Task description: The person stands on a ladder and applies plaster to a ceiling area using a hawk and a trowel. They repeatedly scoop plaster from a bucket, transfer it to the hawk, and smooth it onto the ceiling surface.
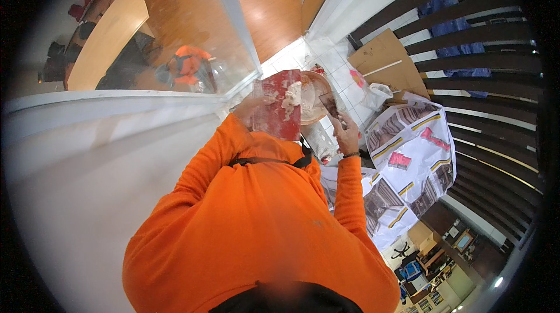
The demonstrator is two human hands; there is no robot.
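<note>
The red board looks smooth and hard, its face streaked with dull, lumpy white paste. The scraper has a flat metal-looking blade, smeared and matt. The bucket looks like plastic, crusted pale inside. The orange top is soft, matt, fleecy cloth. Clear glass gives a glossy reflection; the wall is smooth white. The wood-look floor shines. Flat brown cardboard is matt; the printed sheet and blue sheeting are wrinkled.
</note>
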